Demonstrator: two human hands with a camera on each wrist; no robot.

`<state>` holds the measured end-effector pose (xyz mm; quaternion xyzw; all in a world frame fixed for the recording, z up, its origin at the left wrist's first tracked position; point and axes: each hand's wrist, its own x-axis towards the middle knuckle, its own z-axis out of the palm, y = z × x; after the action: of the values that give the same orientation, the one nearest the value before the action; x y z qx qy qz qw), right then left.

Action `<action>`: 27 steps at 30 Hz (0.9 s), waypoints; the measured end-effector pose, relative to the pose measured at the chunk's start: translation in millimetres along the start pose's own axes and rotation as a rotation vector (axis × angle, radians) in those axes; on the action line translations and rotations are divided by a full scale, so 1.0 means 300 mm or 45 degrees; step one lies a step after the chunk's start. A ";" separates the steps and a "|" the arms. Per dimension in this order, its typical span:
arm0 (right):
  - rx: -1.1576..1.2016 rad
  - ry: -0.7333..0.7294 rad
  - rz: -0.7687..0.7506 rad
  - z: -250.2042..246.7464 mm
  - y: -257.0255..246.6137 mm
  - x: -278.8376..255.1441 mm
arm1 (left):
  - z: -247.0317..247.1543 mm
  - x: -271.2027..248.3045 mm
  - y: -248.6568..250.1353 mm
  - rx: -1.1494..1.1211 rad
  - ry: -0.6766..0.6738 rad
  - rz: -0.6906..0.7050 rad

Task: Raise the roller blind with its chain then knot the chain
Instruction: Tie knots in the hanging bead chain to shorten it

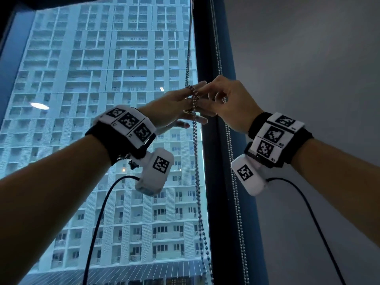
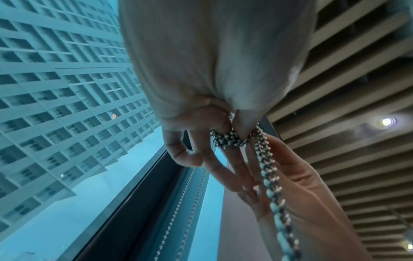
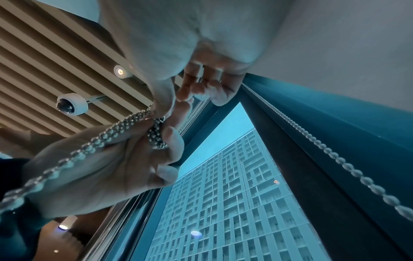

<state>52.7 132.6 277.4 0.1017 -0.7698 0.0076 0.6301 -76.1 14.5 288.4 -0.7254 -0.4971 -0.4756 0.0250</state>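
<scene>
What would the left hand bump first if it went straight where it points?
Probably the right hand, whose fingers sit at the left hand's fingertips, beside the chain looped round them.

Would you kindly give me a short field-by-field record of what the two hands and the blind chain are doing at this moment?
left hand: raised at the window, chain wound round its fingers
right hand: pinches the chain beside the left fingers
chain: beaded metal, coiled at the hands, the rest hangs down
second chain: hangs along the window frame, untouched
knot: a loose coil on the fingers, not drawn tight as far as shows
</scene>
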 end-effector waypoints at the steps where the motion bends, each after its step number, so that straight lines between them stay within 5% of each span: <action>1: 0.011 -0.012 -0.011 0.000 -0.009 0.006 | -0.003 -0.003 0.001 -0.049 -0.003 0.003; 20: 0.239 -0.506 0.117 -0.077 -0.030 0.097 | 0.016 -0.026 -0.027 -0.383 -0.033 0.091; 27: 0.046 -0.304 -0.040 -0.062 -0.054 0.091 | 0.012 -0.039 -0.006 -0.380 0.054 0.125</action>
<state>68.4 115.2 306.0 0.1251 -0.8374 -0.0006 0.5320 -75.6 9.1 277.3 -0.7342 -0.3841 -0.5576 -0.0494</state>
